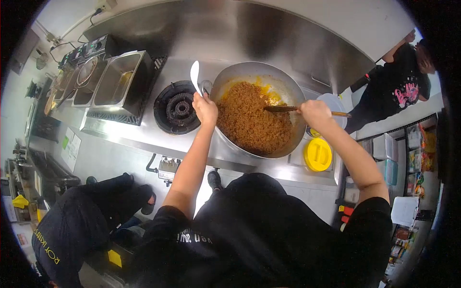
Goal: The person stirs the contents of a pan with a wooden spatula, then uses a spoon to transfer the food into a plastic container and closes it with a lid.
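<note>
A wide metal pot (289, 87) stands on the steel counter, filled with a brown, crumbly food (254, 120); yellow-orange oil shows along its far side. My right hand (315, 114) is closed around the handle of a wooden spatula (281, 109), whose blade lies at the food's surface. At the pot's left rim, my left hand (205, 109) grips a white spoon (194, 74) that points up and away from me. A loop-shaped metal pot handle (206, 86) sits right beside that hand, partly hidden by it.
Left of the pot is a black gas burner (176, 108), with steel fryer basins (117, 79) farther left. A yellow lid (318, 154) lies at the pot's right. One person (91, 225) bends at lower left; another (394, 86) stands at upper right near stocked shelves (415, 158).
</note>
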Demonstrator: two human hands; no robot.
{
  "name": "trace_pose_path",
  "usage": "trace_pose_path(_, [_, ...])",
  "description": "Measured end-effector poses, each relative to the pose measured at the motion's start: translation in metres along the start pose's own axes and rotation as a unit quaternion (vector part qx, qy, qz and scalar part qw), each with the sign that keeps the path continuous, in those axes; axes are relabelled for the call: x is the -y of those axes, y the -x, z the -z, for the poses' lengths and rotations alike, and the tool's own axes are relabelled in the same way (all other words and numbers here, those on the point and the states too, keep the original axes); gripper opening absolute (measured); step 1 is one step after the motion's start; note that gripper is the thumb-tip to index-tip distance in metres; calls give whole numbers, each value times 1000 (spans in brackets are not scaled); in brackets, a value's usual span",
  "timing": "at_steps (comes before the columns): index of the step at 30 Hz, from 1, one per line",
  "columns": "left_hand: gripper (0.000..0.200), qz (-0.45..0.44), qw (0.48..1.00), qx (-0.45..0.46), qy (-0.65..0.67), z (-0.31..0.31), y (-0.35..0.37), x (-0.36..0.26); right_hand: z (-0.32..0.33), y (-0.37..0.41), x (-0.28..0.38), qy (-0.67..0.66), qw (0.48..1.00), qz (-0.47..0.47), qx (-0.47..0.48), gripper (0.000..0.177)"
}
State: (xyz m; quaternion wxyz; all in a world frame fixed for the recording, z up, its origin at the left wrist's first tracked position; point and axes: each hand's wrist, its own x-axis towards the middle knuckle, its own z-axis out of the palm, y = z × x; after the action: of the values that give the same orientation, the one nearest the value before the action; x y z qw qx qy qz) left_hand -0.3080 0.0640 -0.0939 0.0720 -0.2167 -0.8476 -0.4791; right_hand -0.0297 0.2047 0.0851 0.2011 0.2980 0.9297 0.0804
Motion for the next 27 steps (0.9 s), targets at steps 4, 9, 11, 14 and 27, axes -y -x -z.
trace_pose_path(4, [18,-20,1000,-13,18,1,0,-2,-8,22,31,45,997,63,-5,14])
trace_pose_path(9, [16,-9,1000,13,20,3,-1,-5,-84,-47,39,26,989,138,-48,13])
trace_pose_path(11, [16,-16,1000,15,14,6,-1,-7,-91,-78,27,22,986,142,-88,12])
trace_pose_path(14, [16,-42,999,8,-22,5,3,-7,-82,-87,14,45,988,101,-104,12])
trace_pose_path(27, [16,-54,998,-13,3,7,0,-8,-84,-38,1,172,963,205,16,13])
